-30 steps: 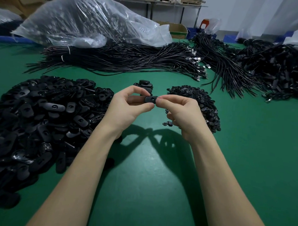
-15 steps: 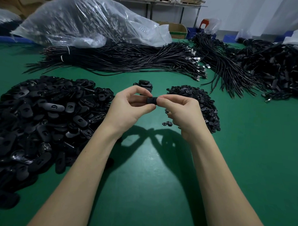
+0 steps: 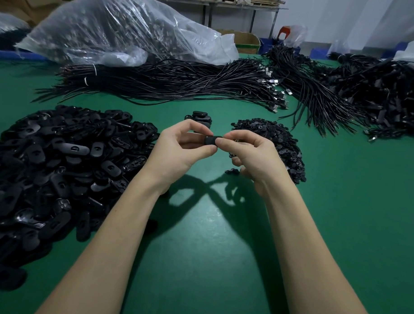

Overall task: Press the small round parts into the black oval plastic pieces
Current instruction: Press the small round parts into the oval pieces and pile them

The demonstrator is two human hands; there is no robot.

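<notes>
Above the green table, my left hand (image 3: 182, 151) pinches a black oval plastic piece (image 3: 210, 140) between thumb and curled fingers. My right hand (image 3: 253, 156) meets it from the right, thumb and forefinger tips pressed against the piece's end. Whether a small round part sits between them is hidden by my fingers. A large heap of black oval pieces (image 3: 55, 165) lies to the left. A smaller heap of small round parts (image 3: 272, 140) lies just behind my right hand. A short stack of oval pieces (image 3: 199, 117) stands beyond my hands.
Bundles of black cables (image 3: 180, 85) stretch across the back of the table, with more cable piles (image 3: 379, 92) at the right. A big clear plastic bag (image 3: 126, 29) sits at the back left. A few loose round parts (image 3: 232, 171) lie under my right hand.
Both hands stay together at the same spot on the oval piece; my fingers have shifted only slightly.
</notes>
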